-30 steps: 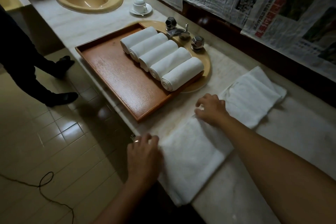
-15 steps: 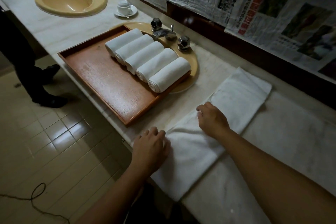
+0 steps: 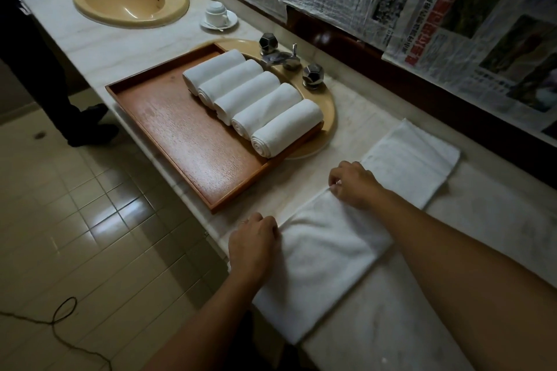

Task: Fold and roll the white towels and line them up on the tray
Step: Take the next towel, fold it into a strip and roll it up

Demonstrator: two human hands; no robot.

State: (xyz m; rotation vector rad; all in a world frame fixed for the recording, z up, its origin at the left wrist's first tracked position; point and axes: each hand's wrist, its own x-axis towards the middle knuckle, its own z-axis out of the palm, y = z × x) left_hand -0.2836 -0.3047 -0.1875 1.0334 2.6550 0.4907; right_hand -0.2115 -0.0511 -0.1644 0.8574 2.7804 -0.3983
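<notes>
Both hands point(image 3: 301, 214) curled on towel point(image 3: 328, 256)

The five rolled towels point(image 3: 253, 102) are showing plain white, and the flat towel point(image 3: 337, 250) is showing the same white. The tray point(image 3: 180, 129) is glowing reddish-brown with a fine wood grain. The desk point(image 3: 497, 235) is showing pale cream marble with faint veining. Both sinks point(image 3: 129, 0) are showing mustard yellow, their taps point(image 3: 280, 56) gleaming dark silver. The cup and saucer point(image 3: 217, 16) are looking white. The floor point(image 3: 75, 220) is lying in beige square tiles, a black cable point(image 3: 60, 319) crossing it. The newspapers point(image 3: 452, 24) are showing grey print with red blocks.
</notes>
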